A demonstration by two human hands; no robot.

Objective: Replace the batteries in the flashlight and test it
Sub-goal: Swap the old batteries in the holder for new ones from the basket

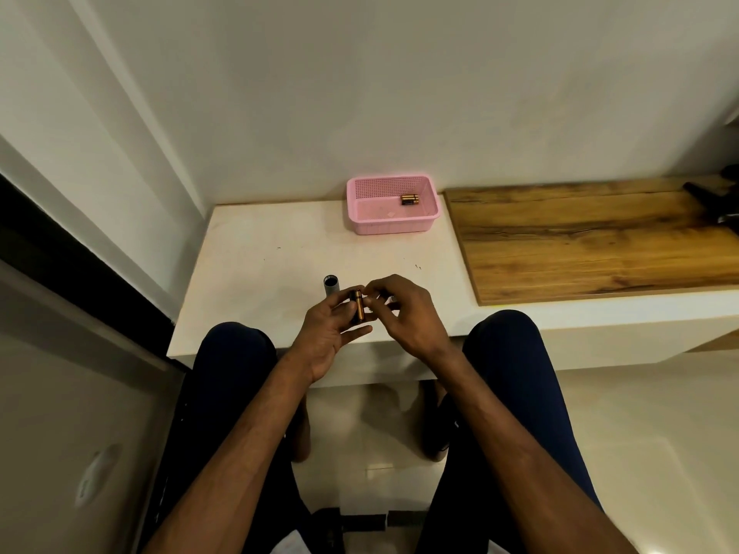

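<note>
Two hands meet above the white worktop (248, 249) in the head view. A copper-and-black battery (359, 309) is cradled in the curled fingers of the left hand (328, 337), and its upper end appears to be pinched by the right hand (404, 313). The open grey flashlight tube (331, 289) is stood just beyond. The battery is judged small, rigid, smooth and likely dense, so it is best gripped round its middle. More batteries (409, 199) are left in the pink basket (360, 217).

White ledge (260, 249) bears pink basket (394, 225), upright grey tube (331, 293) and wooden board (592, 241)
</note>
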